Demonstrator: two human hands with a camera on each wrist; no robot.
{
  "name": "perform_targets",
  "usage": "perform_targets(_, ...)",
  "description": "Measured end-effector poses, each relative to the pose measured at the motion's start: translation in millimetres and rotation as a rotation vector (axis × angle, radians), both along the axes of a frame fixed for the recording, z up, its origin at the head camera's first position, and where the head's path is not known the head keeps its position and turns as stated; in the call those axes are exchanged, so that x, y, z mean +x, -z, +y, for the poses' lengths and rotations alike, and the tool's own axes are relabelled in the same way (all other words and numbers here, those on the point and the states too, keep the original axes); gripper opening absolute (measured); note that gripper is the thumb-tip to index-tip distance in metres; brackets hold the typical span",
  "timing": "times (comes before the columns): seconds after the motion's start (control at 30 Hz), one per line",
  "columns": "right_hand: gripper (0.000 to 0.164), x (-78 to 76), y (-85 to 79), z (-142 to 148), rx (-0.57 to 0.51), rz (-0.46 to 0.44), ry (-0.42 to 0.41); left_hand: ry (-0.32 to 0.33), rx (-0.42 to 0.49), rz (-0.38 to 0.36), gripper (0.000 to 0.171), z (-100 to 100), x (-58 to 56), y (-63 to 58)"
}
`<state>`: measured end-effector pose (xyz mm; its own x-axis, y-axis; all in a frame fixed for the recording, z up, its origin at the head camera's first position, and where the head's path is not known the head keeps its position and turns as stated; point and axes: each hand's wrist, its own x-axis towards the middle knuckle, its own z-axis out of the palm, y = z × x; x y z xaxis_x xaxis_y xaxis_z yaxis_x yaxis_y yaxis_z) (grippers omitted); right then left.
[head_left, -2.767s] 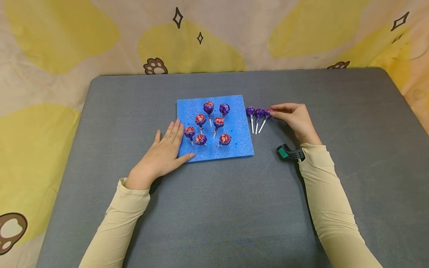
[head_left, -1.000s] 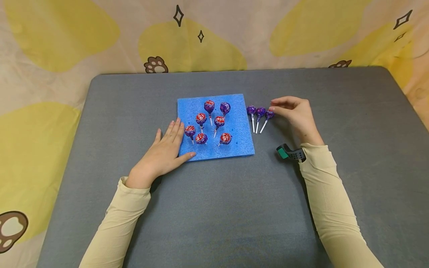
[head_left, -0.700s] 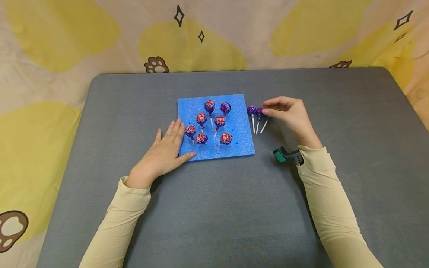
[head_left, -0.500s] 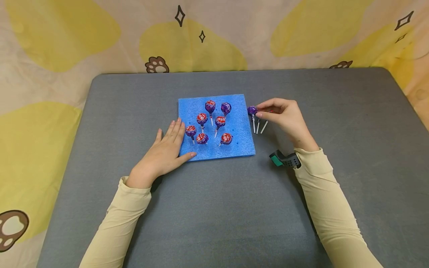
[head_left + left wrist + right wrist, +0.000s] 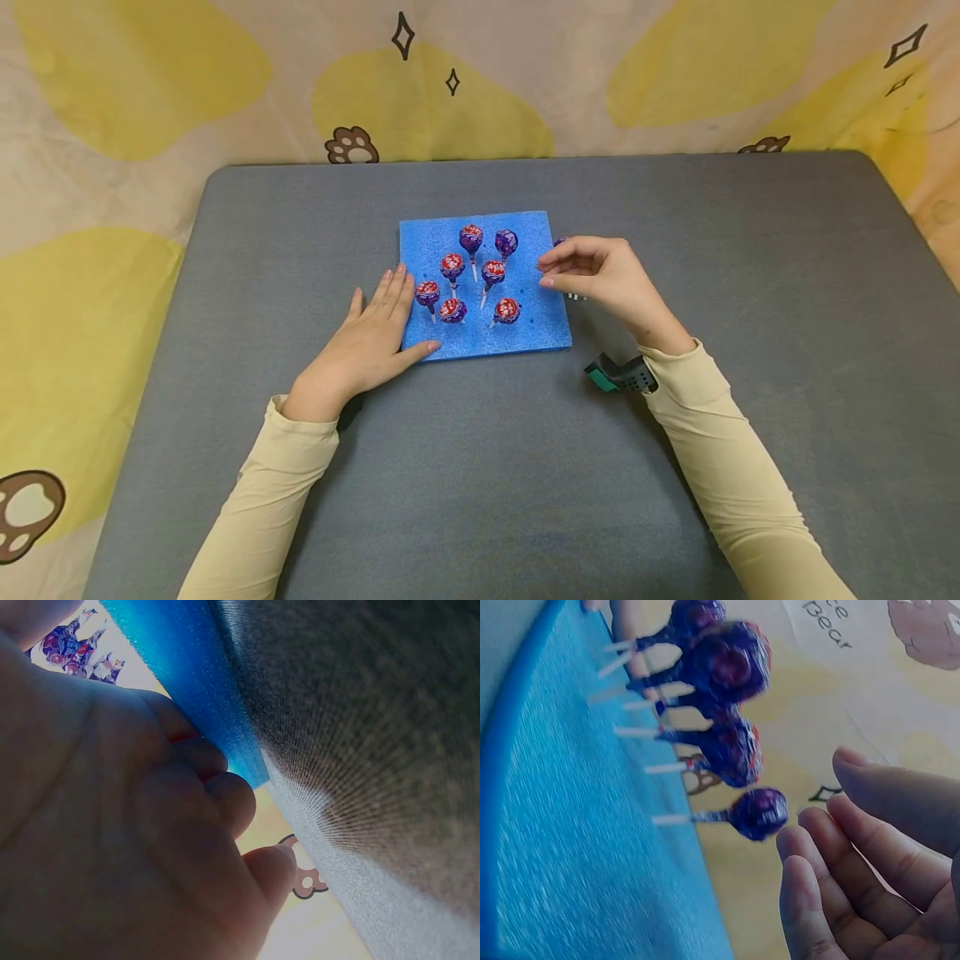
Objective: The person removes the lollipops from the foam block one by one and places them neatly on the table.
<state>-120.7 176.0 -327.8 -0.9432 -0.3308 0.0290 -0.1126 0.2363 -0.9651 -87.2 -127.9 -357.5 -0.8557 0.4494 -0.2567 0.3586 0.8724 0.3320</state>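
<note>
Several lollipops [image 5: 507,311] in purple and red wrappers stand by their white sticks in a blue foam board [image 5: 540,325]. My left hand [image 5: 356,354] lies with straight fingers along the board's left edge, its thumb at the front corner. My right hand [image 5: 600,279] hovers over the board's right edge. Its fingers are loosely bent, and in the right wrist view a gap shows between thumb and fingertips, with nothing held. Behind this hand lie loose lollipops [image 5: 560,241] beside the board; only a bit of purple wrapper and some stick ends show.
The board lies on a grey table [image 5: 465,467]. A patterned cloth [image 5: 510,75] hangs behind the table's far edge. On my right wrist is a dark band with a green-faced device [image 5: 618,375].
My right hand has moved left from the loose lollipops to the board's right edge, now covering most of them. Earlier it was at their wrapped heads. My left hand has stayed put.
</note>
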Motion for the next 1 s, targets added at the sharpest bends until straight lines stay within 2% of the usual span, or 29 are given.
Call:
perform_targets(0.23,0.025,3.8,1.9,-9,0.003,-0.036,-0.12,0.0,-0.001,0.001,0.09,0,0.2,-0.2)
perform_targets(0.37,0.025,5.8,2.5,-12,-0.002,-0.066,-0.161,0.0,-0.001,0.002,0.09,0,0.4,0.3)
perform_targets(0.6,0.023,9.2,1.9,-19,-0.032,-0.087,-0.185,0.0,-0.001,0.005,0.09,0,-0.5,0.6)
perform_targets(1.0,0.023,11.3,3.1,-24,-0.007,-0.078,-0.213,0.0,-0.004,0.002,0.09,1,-0.4,0.1)
